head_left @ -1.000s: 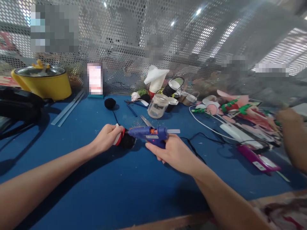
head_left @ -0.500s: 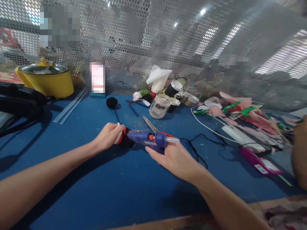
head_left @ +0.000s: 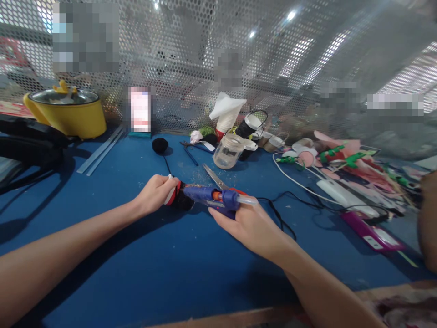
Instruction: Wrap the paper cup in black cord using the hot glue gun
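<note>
My right hand (head_left: 254, 228) is closed round the grip of a blue hot glue gun (head_left: 201, 194), with a clear glue stick (head_left: 246, 199) sticking out of its rear. The gun's nozzle end is at a small black, red and white piece (head_left: 175, 193); whether they touch I cannot tell. My left hand (head_left: 155, 196) pinches this piece by its white and red end. A black strand runs from it to a black yarn ball (head_left: 160, 146). Open scissors (head_left: 216, 176) with red handles lie just behind the gun, partly hidden by it.
A clear plastic jar (head_left: 228, 152) and a paper cup (head_left: 227, 120) stand at the back. On the left are a yellow pot (head_left: 71, 116), clear glue sticks (head_left: 102, 152) and a propped phone (head_left: 140, 109). Cables, a white power strip (head_left: 346, 198) and a purple box (head_left: 372, 232) lie right.
Both hands, the glue gun and the held piece stay nearly in place. The whole view has shifted very slightly.
</note>
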### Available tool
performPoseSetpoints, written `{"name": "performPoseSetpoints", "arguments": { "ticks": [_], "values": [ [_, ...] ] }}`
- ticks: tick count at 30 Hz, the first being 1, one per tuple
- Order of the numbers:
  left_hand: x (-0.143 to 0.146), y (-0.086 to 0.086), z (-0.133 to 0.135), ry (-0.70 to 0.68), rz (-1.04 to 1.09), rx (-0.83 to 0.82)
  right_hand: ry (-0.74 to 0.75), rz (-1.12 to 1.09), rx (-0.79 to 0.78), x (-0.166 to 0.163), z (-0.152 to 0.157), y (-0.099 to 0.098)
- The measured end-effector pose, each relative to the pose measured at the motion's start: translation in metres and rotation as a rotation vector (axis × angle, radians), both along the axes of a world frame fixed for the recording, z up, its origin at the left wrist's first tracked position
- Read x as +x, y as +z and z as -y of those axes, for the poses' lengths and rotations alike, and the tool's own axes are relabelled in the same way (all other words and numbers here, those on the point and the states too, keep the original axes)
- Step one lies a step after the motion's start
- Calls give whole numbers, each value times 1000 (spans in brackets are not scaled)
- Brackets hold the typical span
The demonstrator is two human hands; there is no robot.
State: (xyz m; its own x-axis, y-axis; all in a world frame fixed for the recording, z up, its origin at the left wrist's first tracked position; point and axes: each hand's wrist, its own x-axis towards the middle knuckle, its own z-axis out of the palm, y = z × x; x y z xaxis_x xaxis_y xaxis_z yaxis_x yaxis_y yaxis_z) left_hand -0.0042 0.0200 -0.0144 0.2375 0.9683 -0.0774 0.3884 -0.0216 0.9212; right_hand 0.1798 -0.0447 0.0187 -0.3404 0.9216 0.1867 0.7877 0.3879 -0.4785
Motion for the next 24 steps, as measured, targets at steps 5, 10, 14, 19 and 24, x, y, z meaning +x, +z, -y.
{"name": "performPoseSetpoints", "arguments": {
  "ticks": [5,10,14,19,24],
  "values": [
    [0,0,1,-5,-9,17,14,14,-20,0,0,1],
    [-1,0,1,-35,-39,52,-16,16,6,0,0,3],
    [-2,1,2,-47,-67,76,-20,2,-36,0,1,4],
    [-2,2,3,-68,-118,128,-70,-56,-77,0,2,7],
    [-3,2,4,-95,-135,159,-53,-77,-114,1,1,7]
  ]
}}
